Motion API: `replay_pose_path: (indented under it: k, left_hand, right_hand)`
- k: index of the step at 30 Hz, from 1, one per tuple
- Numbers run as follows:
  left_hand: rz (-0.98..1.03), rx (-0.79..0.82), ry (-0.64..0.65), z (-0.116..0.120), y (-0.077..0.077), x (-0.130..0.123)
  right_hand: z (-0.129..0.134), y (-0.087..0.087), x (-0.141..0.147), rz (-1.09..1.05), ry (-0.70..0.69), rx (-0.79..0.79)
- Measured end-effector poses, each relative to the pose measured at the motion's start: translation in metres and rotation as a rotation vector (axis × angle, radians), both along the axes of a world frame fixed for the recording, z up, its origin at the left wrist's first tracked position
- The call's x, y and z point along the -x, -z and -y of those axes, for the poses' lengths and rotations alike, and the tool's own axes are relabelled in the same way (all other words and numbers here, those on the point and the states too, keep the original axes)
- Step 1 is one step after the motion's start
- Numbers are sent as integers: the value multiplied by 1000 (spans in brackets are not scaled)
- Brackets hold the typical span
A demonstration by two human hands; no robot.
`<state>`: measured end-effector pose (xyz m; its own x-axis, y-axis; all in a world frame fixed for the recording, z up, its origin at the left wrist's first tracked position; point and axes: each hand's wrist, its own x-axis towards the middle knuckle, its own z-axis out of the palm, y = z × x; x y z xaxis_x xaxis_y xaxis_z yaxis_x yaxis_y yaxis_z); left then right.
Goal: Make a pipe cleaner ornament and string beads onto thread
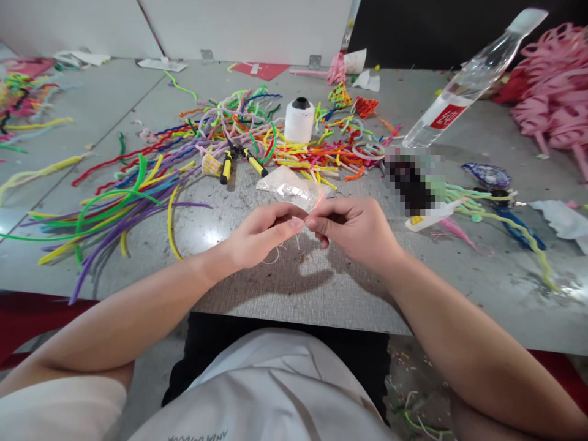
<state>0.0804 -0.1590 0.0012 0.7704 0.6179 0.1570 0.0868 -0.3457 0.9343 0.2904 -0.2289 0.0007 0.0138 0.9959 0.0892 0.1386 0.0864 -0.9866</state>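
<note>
My left hand (pixel 269 236) and my right hand (pixel 353 231) meet over the front of the table, fingertips pinched together and touching. A thin white thread (pixel 277 254) hangs in a loop below my left fingers, which are closed on it. My right thumb and forefinger are pressed together; what lies between them is hidden. A small pinkish-orange strand (pixel 320 199) shows just above my right fingers. Right behind the hands lies a clear plastic bag (pixel 287 188). Yellow-and-black pliers (pixel 241 160) lie with handles spread beyond my left hand.
A white thread spool (pixel 299 121) stands among colourful fuzzy strips (pixel 312 154). Long green, yellow and purple strips (pixel 124 208) spread at left. At right are a tilted clear bottle (pixel 459 98), a white glue tube (pixel 434 215) and a pink strip pile (pixel 554 101).
</note>
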Motion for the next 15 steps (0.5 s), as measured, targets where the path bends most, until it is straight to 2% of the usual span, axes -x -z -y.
replay_pose_path:
  k: [3, 6, 11, 13, 15]
  left_hand:
    - [-66, 124, 13, 1, 2, -4]
    - [-109, 142, -22, 4, 2, -9]
    - [-47, 87, -70, 9, 3, -13]
    - [14, 155, -64, 9, 4, -13]
    - [102, 281, -42, 8, 6, -12]
  right_hand:
    - [1, 0, 3, 57, 39, -84]
    - [0, 1, 3, 90, 81, -148]
    - [-4, 4, -1, -1, 22, 5]
    - [-5, 3, -4, -41, 1, 26]
    - [-5, 1, -7, -61, 16, -17]
